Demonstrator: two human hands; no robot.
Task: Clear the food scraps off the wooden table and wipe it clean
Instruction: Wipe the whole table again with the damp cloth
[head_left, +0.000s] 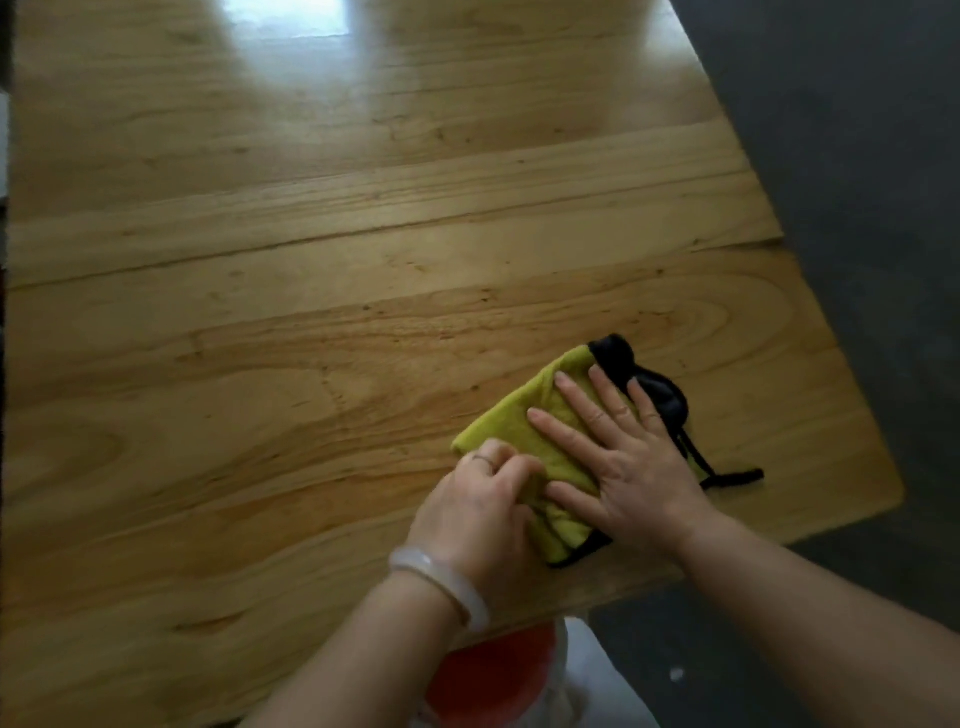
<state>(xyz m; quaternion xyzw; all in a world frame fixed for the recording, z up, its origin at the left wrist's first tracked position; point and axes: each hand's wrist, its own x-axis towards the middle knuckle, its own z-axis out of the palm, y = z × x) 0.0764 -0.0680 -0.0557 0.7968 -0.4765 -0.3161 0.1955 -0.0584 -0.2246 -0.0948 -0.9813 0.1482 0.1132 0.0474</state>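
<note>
My right hand is lying flat on the folded yellow-green microfibre cloth with black trim, its fingers straight and spread, pressing the fabric down rather than gripping it. The fingertips are reaching toward the cloth's far edge, where the black underside is showing. My left hand is sitting just beside it on the near-left part of the cloth, its fingers curled into the fabric and bunching a fold of it; a thin ring is showing on one of them, and a pale translucent bangle is circling the wrist.

The cloth is resting on the light wooden table with broad grain, toward its near right corner, close to the near edge. A thin black strap is trailing out from under my right hand onto the wood, pointing toward the table's right edge.

Beyond that edge, grey floor is showing. Below the near edge, between my forearms, a round orange thing with white around it is partly showing; I cannot tell what it is.
</note>
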